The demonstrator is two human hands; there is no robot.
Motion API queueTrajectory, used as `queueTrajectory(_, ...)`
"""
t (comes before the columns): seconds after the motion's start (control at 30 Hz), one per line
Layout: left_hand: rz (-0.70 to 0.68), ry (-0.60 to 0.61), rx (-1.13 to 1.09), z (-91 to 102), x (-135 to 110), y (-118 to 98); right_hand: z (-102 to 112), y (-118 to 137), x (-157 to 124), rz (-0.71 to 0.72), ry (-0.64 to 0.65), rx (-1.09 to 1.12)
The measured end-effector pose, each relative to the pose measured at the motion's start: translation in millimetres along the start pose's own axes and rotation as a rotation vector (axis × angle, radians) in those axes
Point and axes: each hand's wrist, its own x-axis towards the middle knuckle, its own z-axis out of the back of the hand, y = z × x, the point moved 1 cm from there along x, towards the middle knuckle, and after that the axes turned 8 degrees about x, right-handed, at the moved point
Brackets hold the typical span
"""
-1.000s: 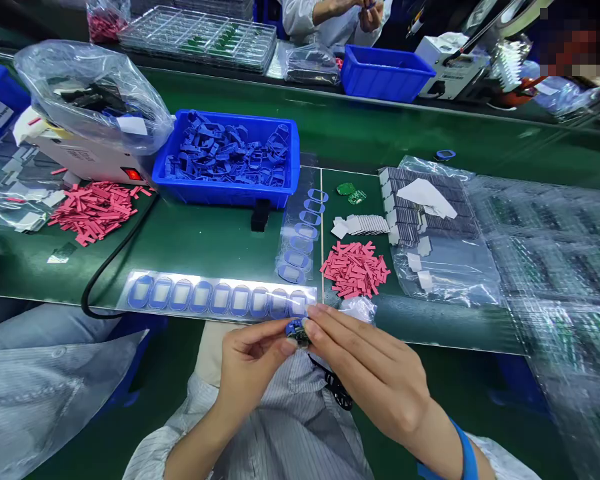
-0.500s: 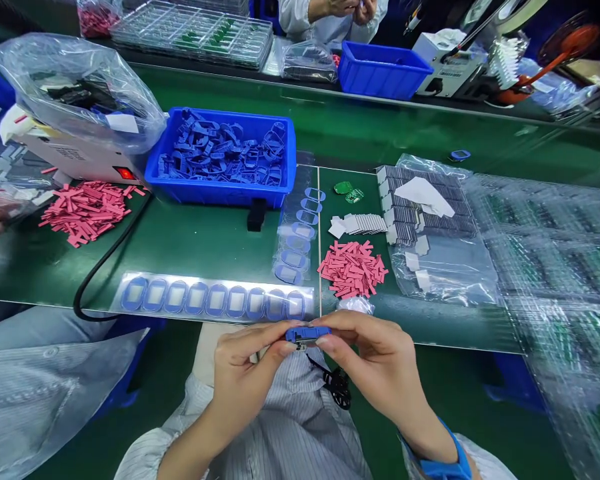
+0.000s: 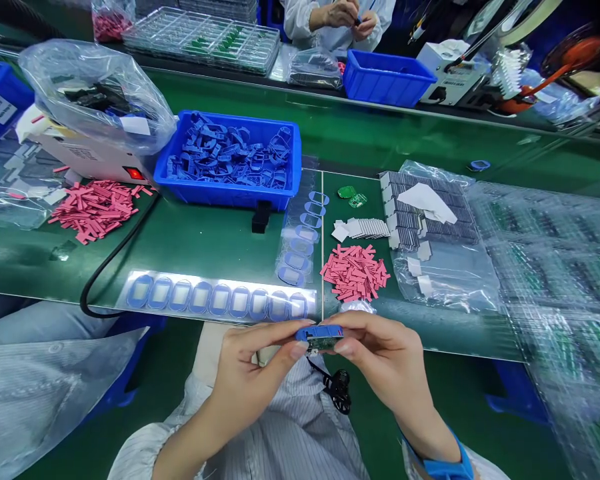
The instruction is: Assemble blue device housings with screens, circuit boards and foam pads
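Observation:
A small blue plastic housing (image 3: 321, 331) with a green circuit board (image 3: 323, 343) at its lower side is held in front of the table's near edge. My left hand (image 3: 263, 363) pinches its left end between thumb and fingers. At the other end, my right hand (image 3: 383, 353) grips it the same way, thumb below and fingers above. Just past the hands lies a heap of pink strips (image 3: 355, 272). A clear strip of blue oval-framed stickers (image 3: 220, 299) runs along the front edge, left of the hands.
A blue bin (image 3: 230, 193) full of blue plastic frames stands behind. White pads (image 3: 367, 229), loose green boards (image 3: 353, 195) and a bag of grey parts (image 3: 435, 220) lie right. Clear trays (image 3: 555, 280) fill the far right. A co-worker's hands (image 3: 353, 20) work across the bench.
The blue housing has tipped so more of its green board shows, and both hands have shifted slightly right. A neighbour's hand at the left edge has gone from view.

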Motion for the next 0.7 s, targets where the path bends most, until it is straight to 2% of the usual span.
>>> queueTrajectory(0.2,0.051,0.008,-0.037,2.2,4,4,0,3,0,0.044,0.034,-0.084)
queueTrajectory(0.43,-0.041,-0.041,0.033,1.7,2,11,-5,3,4,0.123,0.023,-0.145)
queueTrajectory(0.5,-0.017,-0.039,0.027,1.5,2,12,-6,-1,5,0.060,0.059,-0.088)
queueTrajectory(0.6,0.007,0.011,-0.007,3.9,2,13,-8,-10,2,-0.074,0.101,0.130)
queueTrajectory(0.7,-0.122,0.090,0.048,9.4,2,13,-7,-18,-2,-0.122,0.052,0.227)
